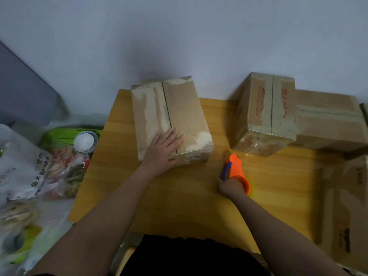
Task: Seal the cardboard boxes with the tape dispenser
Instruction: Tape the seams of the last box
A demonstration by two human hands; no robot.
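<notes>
Presently, head view only: the near cardboard box (171,120) sits on the wooden table (179,196), far side close to the wall, flaps closed with the centre seam bare and dark along its length; pale patches of torn liner show where old tape came off. Left hand (164,150) lies flat on the near end of the lid, fingers straight and spread across the seam, pressing the flaps down, thumb over the front edge. Right hand (231,187) is wrapped round the handle of the orange tape dispenser (236,172), which rests on the table just right of the box, nose pointing away. A second box (264,114) stands well to the right, leaning on a larger carton (330,118); its seam also looks untaped. Bags of food (39,166) clutter the left. Judgement: box looks light and slightly crushed, so flaps will spring unless held; worn liner may take tape poorly. Dispenser is rigid plastic, best held by the handle, clear of the cutter edge. Roll hidden; cannot tell how much tape is left.
</notes>
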